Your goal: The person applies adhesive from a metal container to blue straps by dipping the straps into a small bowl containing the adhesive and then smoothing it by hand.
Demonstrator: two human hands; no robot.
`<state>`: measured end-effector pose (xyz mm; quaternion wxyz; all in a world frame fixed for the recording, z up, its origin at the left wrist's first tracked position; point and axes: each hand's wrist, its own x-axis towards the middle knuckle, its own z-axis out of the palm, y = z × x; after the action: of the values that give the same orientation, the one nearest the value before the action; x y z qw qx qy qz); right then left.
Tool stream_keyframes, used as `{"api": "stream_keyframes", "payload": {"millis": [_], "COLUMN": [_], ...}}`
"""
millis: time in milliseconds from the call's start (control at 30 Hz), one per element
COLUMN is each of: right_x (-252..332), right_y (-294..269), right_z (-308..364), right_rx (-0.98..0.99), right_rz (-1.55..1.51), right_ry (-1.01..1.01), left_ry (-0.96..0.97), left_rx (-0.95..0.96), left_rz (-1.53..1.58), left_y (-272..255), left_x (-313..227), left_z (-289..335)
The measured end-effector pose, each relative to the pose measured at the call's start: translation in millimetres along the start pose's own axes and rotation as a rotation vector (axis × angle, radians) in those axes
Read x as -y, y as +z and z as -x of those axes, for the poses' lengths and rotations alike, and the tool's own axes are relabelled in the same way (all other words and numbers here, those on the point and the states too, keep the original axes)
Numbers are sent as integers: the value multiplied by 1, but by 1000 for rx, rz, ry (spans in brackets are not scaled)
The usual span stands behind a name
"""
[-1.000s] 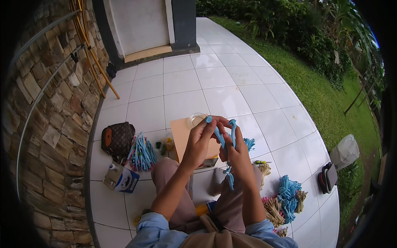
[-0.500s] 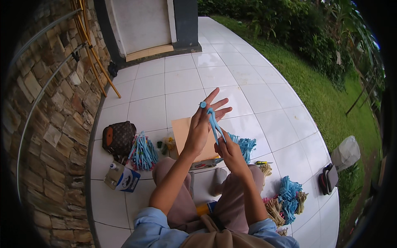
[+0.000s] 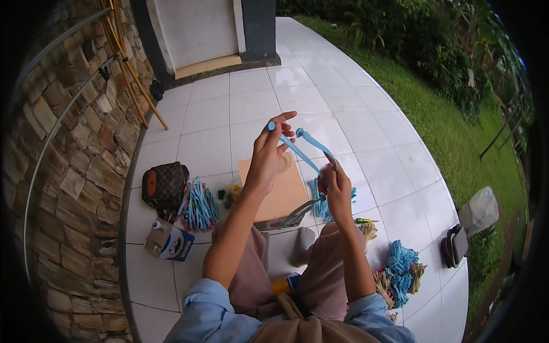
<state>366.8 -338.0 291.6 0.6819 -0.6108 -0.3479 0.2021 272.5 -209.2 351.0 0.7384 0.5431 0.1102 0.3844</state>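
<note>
In front of me, a light-blue strap (image 3: 314, 142) with round, disc-like ends, resembling a flip-flop strap, is stretched between my hands. My left hand (image 3: 263, 162) is closed on one strand, with a disc end showing at its index finger. The other disc-ended strand arches free to the right of those fingers. Lower and to the right, my right hand (image 3: 337, 193) pinches the strap where the strands come together; a darker tail hangs from it to the lower left. Below the hands sits a tan-topped box (image 3: 283, 197). A bundle of blue straps (image 3: 321, 210) is partly hidden behind my right hand.
Left on the white tiles are a brown patterned bag (image 3: 166, 188), a mixed strap bundle (image 3: 198, 207) and a jug-like container (image 3: 168, 240). At right lie a yellow-handled tool (image 3: 362, 220), blue bundles (image 3: 402, 266), beige bundles (image 3: 383, 288) and a dark wallet-like item (image 3: 454, 247).
My right hand has moved right and slightly down, and the strands have spread apart into an open loop. My left hand's outstretched fingers have curled in, and that hand has shifted slightly left.
</note>
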Motion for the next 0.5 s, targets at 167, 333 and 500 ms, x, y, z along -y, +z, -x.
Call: {"api": "stream_keyframes", "payload": {"millis": [167,333,500], "right_x": [3,0,-64], "right_y": [-34,-68,-95], "right_z": [-59,-98,-126], "right_rx": [77,293,410], "right_rz": [-181,-182,-98], "right_ry": [-10,58,252], "left_ry": [-12,-108,-275], "left_rx": [-43,-55,133], "left_rz": [-122,-179,-238], "left_y": [-43,-54,-80], "left_x": [14,37,105], "left_z": [-23,-28,-34]}}
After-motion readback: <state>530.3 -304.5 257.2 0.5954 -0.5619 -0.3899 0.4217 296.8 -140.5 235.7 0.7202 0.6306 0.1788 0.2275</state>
